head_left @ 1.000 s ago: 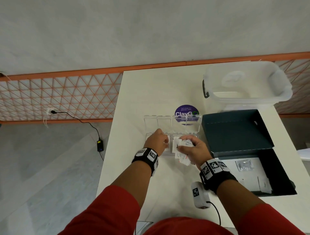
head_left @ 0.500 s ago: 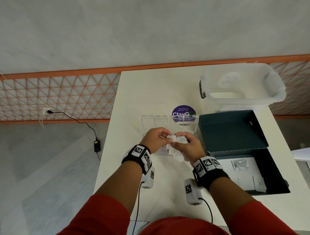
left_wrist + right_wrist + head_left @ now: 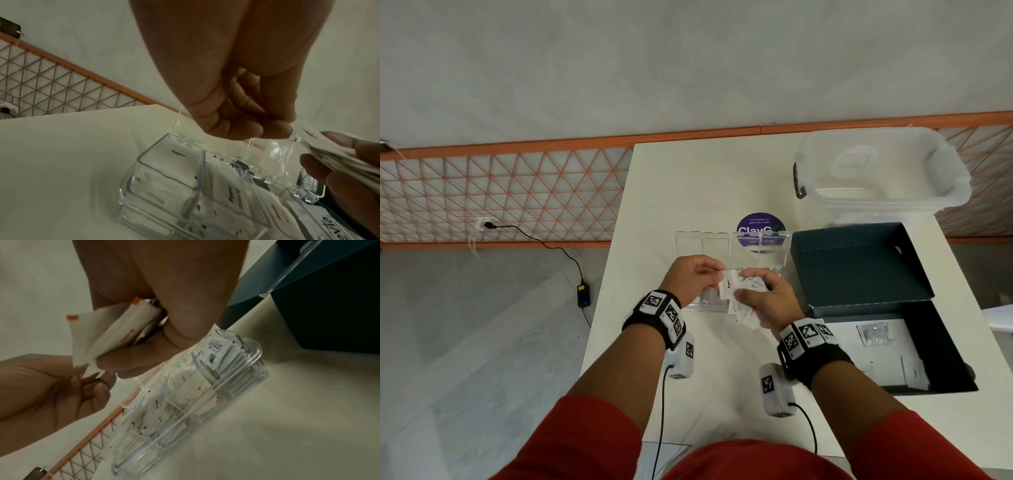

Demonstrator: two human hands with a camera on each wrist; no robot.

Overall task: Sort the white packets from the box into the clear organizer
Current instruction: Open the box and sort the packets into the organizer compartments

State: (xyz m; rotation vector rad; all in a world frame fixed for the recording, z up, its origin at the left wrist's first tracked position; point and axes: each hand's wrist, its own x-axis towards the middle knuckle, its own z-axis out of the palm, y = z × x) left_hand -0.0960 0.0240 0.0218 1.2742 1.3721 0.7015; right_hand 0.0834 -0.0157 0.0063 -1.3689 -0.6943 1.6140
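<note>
Bench (image 3: pixel 688 192): plain white top, one corner toward a grey wall. Orange lattice rail (image 3: pixel 500 195) along the wall base; a wall socket with a black cable (image 3: pixel 551 246) running down to a power brick (image 3: pixel 582 298) on the grey floor.

Tub (image 3: pixel 880 174): translucent, black side latch, far right of bench. Contents not readable.

Box (image 3: pixel 941 346): dark, lid flap folded back flat, right of centre. Inside on a white liner lie a small clear bag (image 3: pixel 875 334) and a few white packets (image 3: pixel 914 371) near the front corner.

Organizer (image 3: pixel 205 394): clear, divided into compartments, lid up, standing just left of the box and partly over a round purple sticker (image 3: pixel 760 222). Compartments hold white packets; printed words "Sugar", "Pepper" and "Stevia" show on separate stacks in the wrist views.

Right hand (image 3: pixel 767 301): fingers and thumb curled round a fanned bunch of packets (image 3: pixel 107 337), some with orange marks, held above the organizer's near edge.

Left hand (image 3: pixel 691 279): fingertips pinching the edge of one packet (image 3: pixel 729 284) at the top of that bunch, black lettering on it. Both hands touch over the organizer.

Wrists carry black bands with coded tags; red sleeves.
</note>
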